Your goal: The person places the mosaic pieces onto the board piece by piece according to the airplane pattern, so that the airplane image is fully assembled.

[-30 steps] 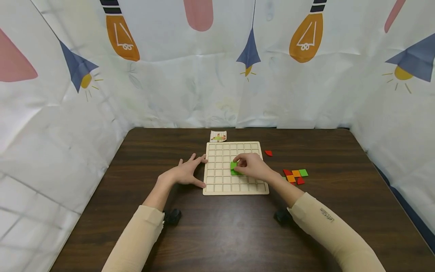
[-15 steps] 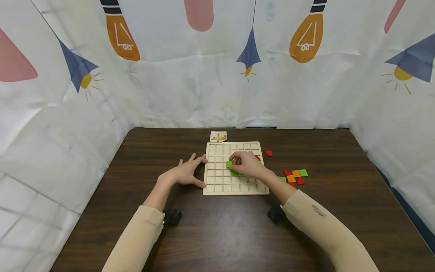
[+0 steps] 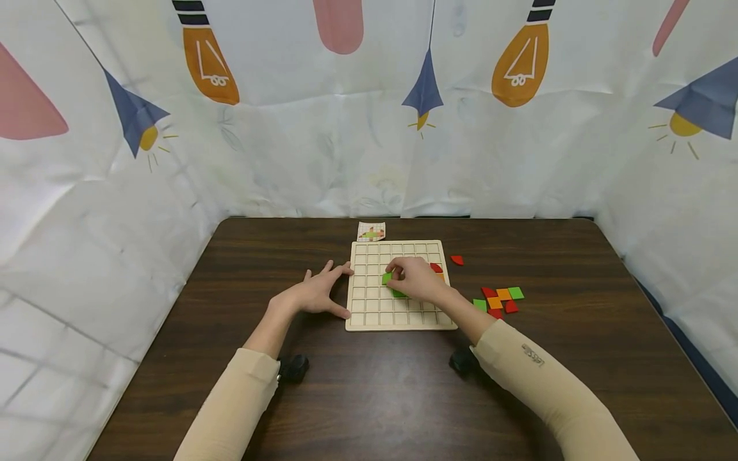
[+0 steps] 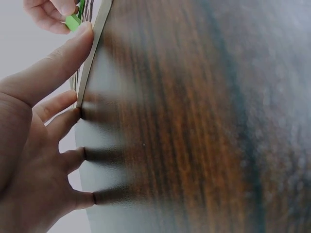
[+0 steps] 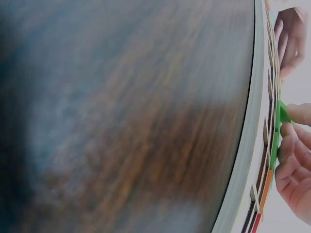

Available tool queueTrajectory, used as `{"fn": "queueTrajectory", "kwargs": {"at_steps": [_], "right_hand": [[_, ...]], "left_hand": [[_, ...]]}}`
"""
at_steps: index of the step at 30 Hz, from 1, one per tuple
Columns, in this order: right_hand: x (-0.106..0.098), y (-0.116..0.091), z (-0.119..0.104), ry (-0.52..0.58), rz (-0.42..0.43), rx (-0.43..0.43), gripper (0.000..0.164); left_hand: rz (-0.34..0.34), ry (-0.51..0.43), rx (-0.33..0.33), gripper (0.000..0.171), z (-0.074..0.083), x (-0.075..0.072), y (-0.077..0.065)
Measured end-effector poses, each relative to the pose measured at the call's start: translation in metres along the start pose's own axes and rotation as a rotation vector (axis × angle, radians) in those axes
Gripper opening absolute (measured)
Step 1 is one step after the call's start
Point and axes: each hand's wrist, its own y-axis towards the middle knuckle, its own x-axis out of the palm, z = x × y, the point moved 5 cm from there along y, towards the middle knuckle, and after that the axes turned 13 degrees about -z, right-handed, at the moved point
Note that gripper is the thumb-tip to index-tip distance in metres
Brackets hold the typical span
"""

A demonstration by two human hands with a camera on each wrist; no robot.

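A pale wooden grid board (image 3: 369,315) lies flat on the table. My right hand (image 3: 418,279) is over its middle and pinches a green tile (image 3: 386,279) between thumb and fingers. In the right wrist view that green tile (image 5: 283,112) stands tilted against the board's surface. Another green tile (image 3: 398,294) lies just nearer, partly hidden by the hand. A red rounded piece (image 3: 435,267) and an orange tile (image 3: 441,276) sit near the board's right edge. My left hand (image 3: 311,294), fingers spread, touches the board's left edge with thumb and fingertips.
Right of the board lie several loose red, orange and green tiles (image 3: 494,303). A red rounded piece (image 3: 457,260) is apart from them, farther back. Behind the board is a small pattern card (image 3: 371,232). The dark wooden table (image 3: 380,397) meets a patterned curtain (image 3: 346,166) at its far edge.
My right hand has shifted left with the green tile, uncovering the red piece and orange tile on the board. The left hand stays at the board's edge.
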Motion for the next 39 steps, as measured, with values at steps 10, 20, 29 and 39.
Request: {"fn": "queueTrajectory", "kwargs": {"at_steps": [10,20,29,39], "right_hand": [[0.004,0.002,0.0,-0.015,-0.023,0.014,0.022],[-0.002,-0.011,0.0,0.007,0.003,-0.007,0.023],[-0.011,-0.033,0.006,0.027,0.006,-0.046,0.022],[-0.022,-0.057,0.024,0.05,-0.001,-0.032,0.019]], "left_hand": [[0.001,-0.008,0.006,0.095,-0.001,0.001,0.001],[0.005,-0.004,0.004,0.097,-0.002,0.003,0.001],[0.015,-0.009,0.003,0.097,-0.002,0.0,-0.003],[0.004,-0.011,0.007,0.096,-0.001,0.0,-0.002]]}}
